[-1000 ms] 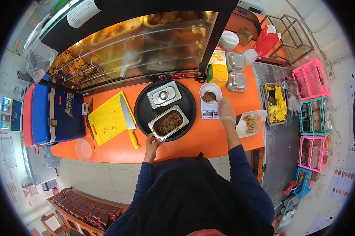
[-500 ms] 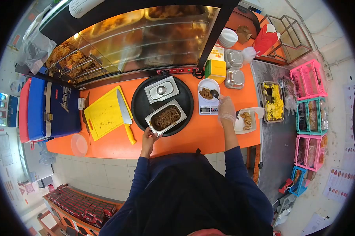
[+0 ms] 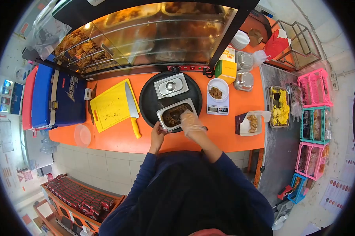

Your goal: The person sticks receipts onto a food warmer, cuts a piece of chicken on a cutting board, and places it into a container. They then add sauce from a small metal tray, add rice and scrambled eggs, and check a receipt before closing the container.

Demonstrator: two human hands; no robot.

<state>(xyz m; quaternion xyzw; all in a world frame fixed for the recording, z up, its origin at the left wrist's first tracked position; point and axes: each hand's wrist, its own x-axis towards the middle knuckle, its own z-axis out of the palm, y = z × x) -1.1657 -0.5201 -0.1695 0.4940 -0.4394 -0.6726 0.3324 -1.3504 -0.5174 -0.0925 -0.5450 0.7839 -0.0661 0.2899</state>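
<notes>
A steel food pan (image 3: 159,113) of dark shredded meat (image 3: 184,107) sits tilted on a round black tray (image 3: 146,100). My left hand (image 3: 158,133) is closed on the pan's near left corner. In a clear plastic glove, my right hand (image 3: 191,122) is closed over the pan's right side. It grips a dark spoon, mostly hidden by the hand; its bowl seems to be down in the meat. A lidded steel pan (image 3: 170,85) stands behind on the same tray. To the right, a white bowl (image 3: 223,87) with some meat rests on a kitchen scale (image 3: 217,109).
A yellow cutting board (image 3: 106,110) with a knife (image 3: 132,108) lies left of the tray. A paper box (image 3: 243,128) of cooked pieces and a tray of yellow food (image 3: 280,103) are at right. A glass food warmer (image 3: 153,43) closes off the back; a blue cooler (image 3: 69,98) stands left.
My right hand has moved left with the spoon, from the white bowl on the scale to the pan of meat. My left hand stays at the pan's corner. The whole view has shifted slightly.
</notes>
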